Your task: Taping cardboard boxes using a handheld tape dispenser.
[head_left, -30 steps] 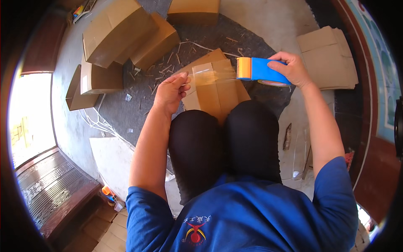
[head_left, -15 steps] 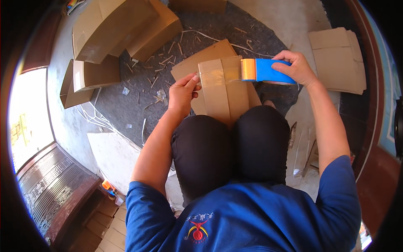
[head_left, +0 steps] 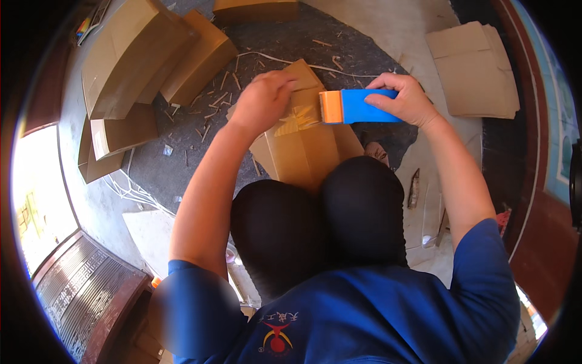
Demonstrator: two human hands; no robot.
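Observation:
A brown cardboard box (head_left: 305,150) stands in front of my knees, with shiny clear tape (head_left: 298,119) across its upper part. My left hand (head_left: 262,102) is at the box's upper left edge, its fingers bent over the cardboard; the fingertips are slightly blurred and partly hidden. In my right hand (head_left: 400,100) is a blue and orange tape dispenser (head_left: 364,105), gripped by its blue body between thumb and fingers. Its orange end points left, close to the right side of the taped part.
Large open cardboard boxes (head_left: 124,57) are piled at the far left. A stack of flattened cardboard (head_left: 476,70) lies at the right. Scraps and white straps (head_left: 130,188) litter the dark floor mat (head_left: 188,142). A carved wooden bench (head_left: 85,291) stands at the lower left.
My left hand has moved from a pinch beside the box to over its upper left edge. The dispenser has shifted slightly left. The whole view has shifted a little.

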